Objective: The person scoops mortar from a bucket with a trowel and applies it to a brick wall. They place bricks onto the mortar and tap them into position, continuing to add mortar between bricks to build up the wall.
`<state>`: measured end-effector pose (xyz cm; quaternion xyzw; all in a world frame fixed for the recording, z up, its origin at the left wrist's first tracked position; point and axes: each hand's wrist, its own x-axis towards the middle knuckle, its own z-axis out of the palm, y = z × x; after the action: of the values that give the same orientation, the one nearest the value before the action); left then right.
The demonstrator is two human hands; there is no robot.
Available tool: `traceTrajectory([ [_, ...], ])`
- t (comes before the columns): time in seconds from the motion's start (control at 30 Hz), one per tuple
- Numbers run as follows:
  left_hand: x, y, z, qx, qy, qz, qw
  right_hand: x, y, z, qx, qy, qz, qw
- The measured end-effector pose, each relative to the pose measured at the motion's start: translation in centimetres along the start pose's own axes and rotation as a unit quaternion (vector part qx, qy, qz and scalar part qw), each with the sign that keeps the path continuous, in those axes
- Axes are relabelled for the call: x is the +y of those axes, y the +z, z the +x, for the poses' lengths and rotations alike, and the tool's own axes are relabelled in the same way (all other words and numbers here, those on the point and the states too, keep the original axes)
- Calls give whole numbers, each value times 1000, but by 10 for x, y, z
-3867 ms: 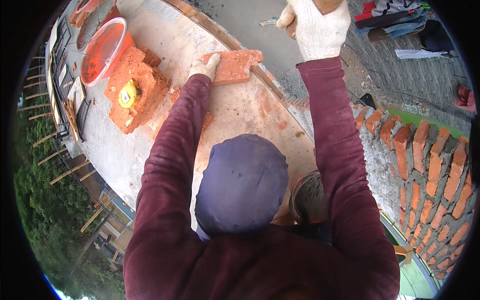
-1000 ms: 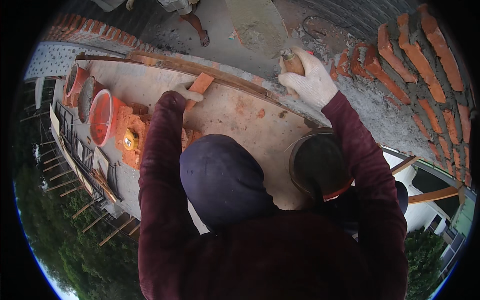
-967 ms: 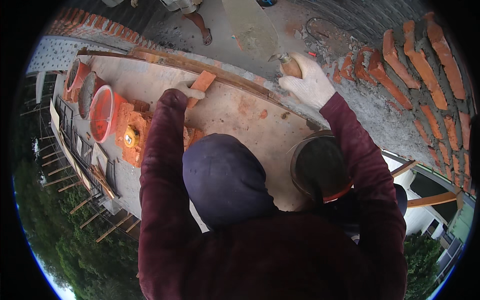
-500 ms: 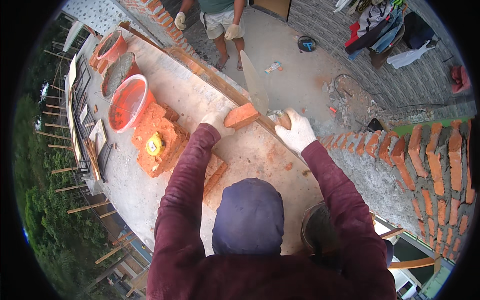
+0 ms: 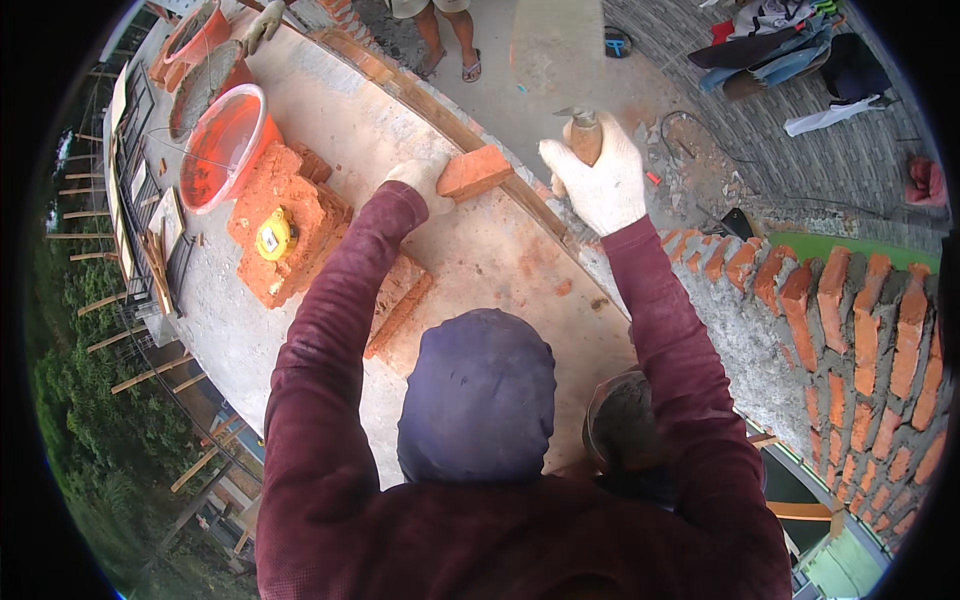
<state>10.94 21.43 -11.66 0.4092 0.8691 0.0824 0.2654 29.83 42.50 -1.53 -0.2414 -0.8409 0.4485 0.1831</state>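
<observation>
My two sleeved arms (image 5: 325, 375) reach forward past my dark blue cap (image 5: 478, 400), elbows spread, the right forearm held a little straighter than the left. That right forearm partly covers one dark bucket (image 5: 598, 405) beside me. Close to my left forearm a loose brick piece (image 5: 405, 300) lies on the dusty slab (image 5: 510, 260).

My left hand (image 5: 425, 183), gloved in white, is clamped round the near end of one orange brick (image 5: 475, 173). The brick sits at the slab's far side, its free end by the long wooden strip (image 5: 395, 80) that edges the slab; I cannot tell whether its underside touches anything. My right hand (image 5: 605, 185), gloved too, is closed about the wooden handle of one trowel (image 5: 558, 60), knuckles up, the pale blade pointing away from me and blurred.

Left of my left arm stands a brick stack (image 5: 320, 205), its bricks too merged to count, with one yellow tape measure (image 5: 274, 236) on top. Behind it are three orange buckets in a row: the nearest (image 5: 212, 165), the middle (image 5: 235, 75) and the farthest (image 5: 208, 38). On my right a rough brick wall (image 5: 835, 300) curves away.

Farther off I see another person's two sandalled feet (image 5: 470, 65) and one gloved hand (image 5: 262, 27) near the middle bucket. Clothes (image 5: 780, 65) hang in a bunch against the grey wall.
</observation>
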Motion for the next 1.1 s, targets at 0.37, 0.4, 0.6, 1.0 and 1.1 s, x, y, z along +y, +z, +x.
traceTrajectory([
  [0.37, 2, 8, 0, 43, 47, 49, 997, 55, 12, -8, -232, -33, -312, 921],
  [0.4, 5, 0, -7, 4, 26, 34, 999, 22, 0, -9, -144, -45, -265, 953],
  [0.6, 20, -22, 4, -34, 14, 30, 999, -54, -33, 22, 165, -129, 191, 959],
  [1.0, -7, -9, 8, -1, 58, 66, 996, -38, -40, 36, 93, -71, 131, 984],
  [1.1, -4, -5, 5, -14, 44, 43, 998, -3, -11, 27, 154, -66, 175, 970],
])
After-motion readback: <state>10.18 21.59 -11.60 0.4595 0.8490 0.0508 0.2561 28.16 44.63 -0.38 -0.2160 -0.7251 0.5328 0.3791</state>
